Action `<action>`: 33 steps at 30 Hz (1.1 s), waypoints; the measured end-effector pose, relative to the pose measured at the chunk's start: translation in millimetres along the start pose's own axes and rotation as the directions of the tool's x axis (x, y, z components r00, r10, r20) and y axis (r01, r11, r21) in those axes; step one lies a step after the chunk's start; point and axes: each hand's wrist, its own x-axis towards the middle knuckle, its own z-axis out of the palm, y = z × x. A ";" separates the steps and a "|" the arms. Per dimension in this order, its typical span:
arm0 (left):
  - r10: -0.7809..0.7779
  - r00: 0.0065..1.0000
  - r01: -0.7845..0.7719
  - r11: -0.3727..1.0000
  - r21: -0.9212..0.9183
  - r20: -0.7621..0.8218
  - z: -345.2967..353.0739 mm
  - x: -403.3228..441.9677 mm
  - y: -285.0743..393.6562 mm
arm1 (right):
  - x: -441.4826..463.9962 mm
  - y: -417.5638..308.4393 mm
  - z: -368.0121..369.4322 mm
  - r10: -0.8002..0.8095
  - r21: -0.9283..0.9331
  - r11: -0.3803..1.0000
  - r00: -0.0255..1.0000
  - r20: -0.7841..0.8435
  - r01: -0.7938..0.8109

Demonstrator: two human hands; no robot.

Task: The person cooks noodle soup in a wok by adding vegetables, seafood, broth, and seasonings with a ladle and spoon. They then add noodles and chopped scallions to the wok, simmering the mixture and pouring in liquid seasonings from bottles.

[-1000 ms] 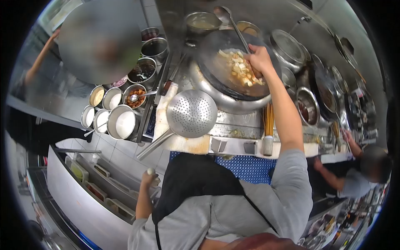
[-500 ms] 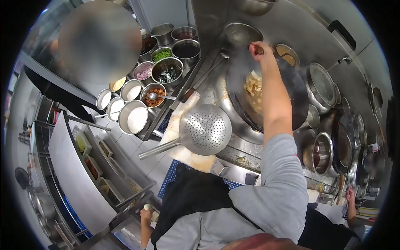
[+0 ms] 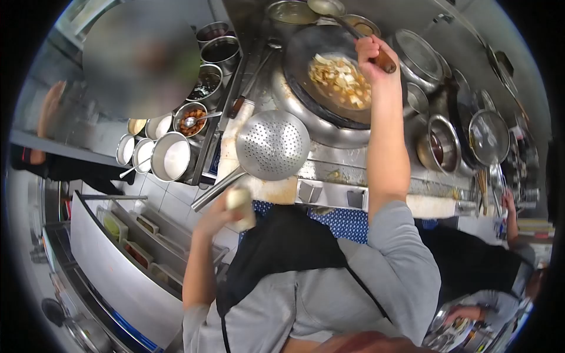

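Observation:
My right hand [image 3: 375, 56] is closed round the wooden handle of a metal ladle [image 3: 327, 7], whose bowl is at the far side above the wok. Below it the black wok [image 3: 300, 65] holds pale chunks in brown liquid [image 3: 341, 79]. At the lower left, my left hand [image 3: 215, 215] grips a pale, blurred object [image 3: 239, 206] that I cannot make out, close to the handle of a perforated strainer [image 3: 273, 144]. The strainer rests on the counter edge, over a stained cloth [image 3: 271, 191], left of and nearer than the wok.
Metal pots of seasonings, including a white one [image 3: 170, 156], stand on the left. An open drawer [image 3: 123, 235] with food containers lies lower left. Bowls [image 3: 438, 144] and pans crowd the right. Co-workers [image 3: 471, 253] are at the right, and another person's arm [image 3: 50, 106] is far left.
My left hand has risen from low beside the drawer towards the strainer handle with the pale object. The ladle has swung to the wok's far side, and the view has shifted.

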 end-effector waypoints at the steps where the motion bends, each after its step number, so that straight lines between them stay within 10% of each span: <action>1: 0.055 0.992 -0.061 0.997 0.048 0.110 17.1 22.6 15.1 | -19.5 0.9 -2.6 -0.017 -0.053 0.998 0.998 -0.058 0.014; 6: 0.240 0.880 -0.456 0.666 0.590 0.410 115.3 113.2 4.8 | -104.1 7.3 -32.9 -0.210 -0.524 0.852 0.913 -0.351 -0.005; 10: 0.247 0.823 -0.562 0.482 0.672 0.511 180.2 140.5 -16.7 | -162.3 41.9 -46.6 -0.555 -0.929 0.333 0.763 -0.332 -0.162; 14: 0.206 0.735 -0.644 -0.087 0.760 0.646 202.6 158.1 -51.1 | -206.8 53.7 -82.8 -0.646 -0.960 -0.128 0.756 -0.109 -0.248; 17: 0.201 0.742 -0.634 -0.099 0.767 0.640 207.6 155.6 -50.9 | -219.7 69.1 -119.7 -0.771 -0.839 -0.373 0.635 0.042 -0.397; 22: 0.087 0.795 -0.605 0.029 0.796 0.601 216.4 154.7 -51.8 | -229.3 64.2 -109.3 -0.647 -0.961 0.051 0.724 -0.240 -0.273; 26: 0.070 0.822 -0.569 0.078 0.819 0.565 216.0 143.5 -25.6 | -202.0 53.0 -111.3 -0.711 -0.817 -0.401 0.703 -0.007 -0.414; 31: 0.722 0.518 -0.654 -0.010 0.756 0.458 202.6 187.8 33.0 | -153.0 31.6 -91.9 -0.638 -0.682 -0.575 0.769 0.028 -0.452; 33: 0.762 0.451 -0.588 -0.138 0.797 0.465 195.1 213.1 54.6 | -151.0 34.9 -80.7 -0.553 -0.718 -0.552 0.831 -0.065 -0.423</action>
